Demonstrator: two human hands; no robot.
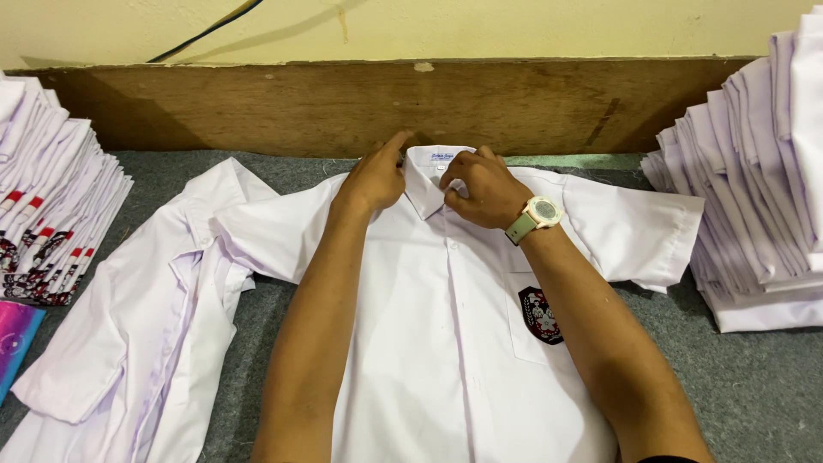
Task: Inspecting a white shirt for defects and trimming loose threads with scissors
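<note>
We worked over a grey felt-covered tabletop (754, 386) set against a brown wooden board (343, 107) and a pale yellow wall (514, 26). A white short-sleeved shirt (446, 343) lay front-up in the middle of it, buttoned, its sleeves spread to either side. To our right rose a tall stack of folded white shirts (754, 197), and at the left edge stood another folded stack (51, 214) showing red and dark patterned patches. Between that stack and the spread shirt lay a loose heap of unfolded white shirts (146, 326), overlapped by its left sleeve. Our two hands met at the collar (426, 184) near the board: the left hand (375, 178) lay on the collar's left side with fingers pressed down on the cloth, and the right hand (480, 190), close beside it, pinched the collar's right side near the top button. A pale wristwatch (538, 216) sat on the right wrist. A dark embroidered badge (540, 315) marked the chest pocket.
</note>
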